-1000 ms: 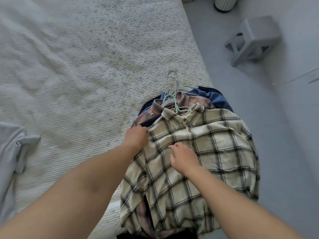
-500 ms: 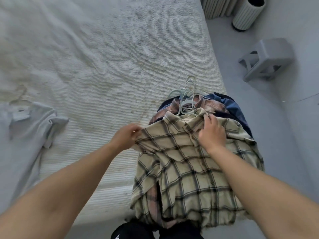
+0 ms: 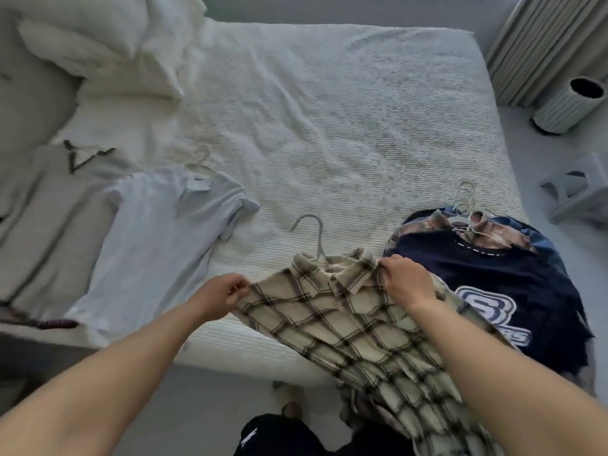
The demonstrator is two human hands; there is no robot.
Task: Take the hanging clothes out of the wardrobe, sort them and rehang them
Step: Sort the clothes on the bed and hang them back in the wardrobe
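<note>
Writing: the navy shirt (image 3: 493,291) carries a large white-and-blue "S" logo with a band of letters beneath it; that band is partly hidden by the right forearm and cannot be read.

Left hand (image 3: 219,295): fingers curled, pinching the left shoulder edge of the plaid shirt (image 3: 348,324). Right hand (image 3: 405,280): fingers curled, grasping the same shirt at the collar, right of the neck.

Plaid shirt: cream with dark checks, held up over the near edge of the bed (image 3: 329,126), its lower part trailing down past the mattress edge toward the floor. A pale hanger (image 3: 312,235) sits in its neck, hook pointing up and to the left.

Navy shirt lies on top of a pile at the bed's near right corner, just beside the right hand; a brownish plaid collar and blue fabric show beneath it, with a bunch of pale hangers (image 3: 464,202) at the top of the pile.

Left side of bed: a light grey T-shirt (image 3: 158,241) lying flat, and grey garments beyond it with a dark hanger (image 3: 82,158).

Pillows (image 3: 92,44) at the far left. On the floor to the right, a ribbed bin (image 3: 569,105) and a grey stool (image 3: 582,189).
</note>
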